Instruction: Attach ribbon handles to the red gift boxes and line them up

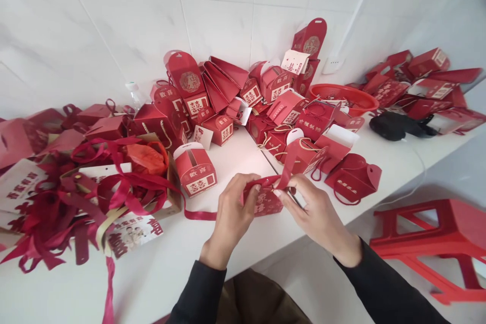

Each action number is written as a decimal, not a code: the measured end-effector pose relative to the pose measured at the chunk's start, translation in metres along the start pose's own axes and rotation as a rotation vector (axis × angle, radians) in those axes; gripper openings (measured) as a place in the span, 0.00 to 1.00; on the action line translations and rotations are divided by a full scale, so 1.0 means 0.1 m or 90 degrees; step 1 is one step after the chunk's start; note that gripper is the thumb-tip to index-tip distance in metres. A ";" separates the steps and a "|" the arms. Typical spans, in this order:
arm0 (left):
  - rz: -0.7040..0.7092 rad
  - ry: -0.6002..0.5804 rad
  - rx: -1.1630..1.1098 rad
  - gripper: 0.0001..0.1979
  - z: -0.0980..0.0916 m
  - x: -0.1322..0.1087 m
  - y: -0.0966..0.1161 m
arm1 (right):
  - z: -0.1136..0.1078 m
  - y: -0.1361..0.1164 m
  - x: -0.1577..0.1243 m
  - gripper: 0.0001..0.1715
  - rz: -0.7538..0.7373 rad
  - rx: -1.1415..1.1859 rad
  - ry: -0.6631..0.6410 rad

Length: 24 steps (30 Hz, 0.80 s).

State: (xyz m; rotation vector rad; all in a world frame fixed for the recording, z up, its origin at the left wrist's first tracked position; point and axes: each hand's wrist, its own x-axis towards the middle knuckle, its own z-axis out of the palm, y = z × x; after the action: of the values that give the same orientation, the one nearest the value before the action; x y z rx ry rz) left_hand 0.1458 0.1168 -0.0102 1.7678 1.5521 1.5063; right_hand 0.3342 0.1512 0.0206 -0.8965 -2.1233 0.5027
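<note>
Left hand (234, 207) pinches red box (269, 206), lower centre of frame; right hand (315, 207) pinches ribbon (290, 161) at its top, threading hard to tell. Keep box steady, ribbon flat.

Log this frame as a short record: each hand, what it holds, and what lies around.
Left hand: gripping a small red box
Right hand: pinching a red ribbon at the box's top
Left of the hands: ribbon pile in and around a cardboard carton
Beyond the hands: many red gift boxes, some with cord handles
Farther right: red basin, black object of unclear kind
Support: white table
Beside table: red stool
</note>
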 end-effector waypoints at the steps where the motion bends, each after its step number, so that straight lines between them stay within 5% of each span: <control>1: 0.001 -0.007 -0.008 0.07 0.00 0.01 0.00 | 0.00 0.00 0.00 0.12 -0.003 -0.006 0.001; 17: -0.063 -0.054 -0.058 0.08 0.01 0.02 0.08 | -0.05 -0.01 0.07 0.11 0.057 0.016 -0.031; 24: -0.066 -0.062 -0.073 0.06 -0.01 0.04 0.10 | -0.05 0.18 0.11 0.08 0.068 0.125 -0.075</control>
State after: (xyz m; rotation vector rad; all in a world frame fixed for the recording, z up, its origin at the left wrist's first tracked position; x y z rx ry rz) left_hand 0.1495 0.1165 -0.0003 1.6453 1.4571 1.4096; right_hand 0.3406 0.1719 0.0185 -0.8893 -2.0937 0.8218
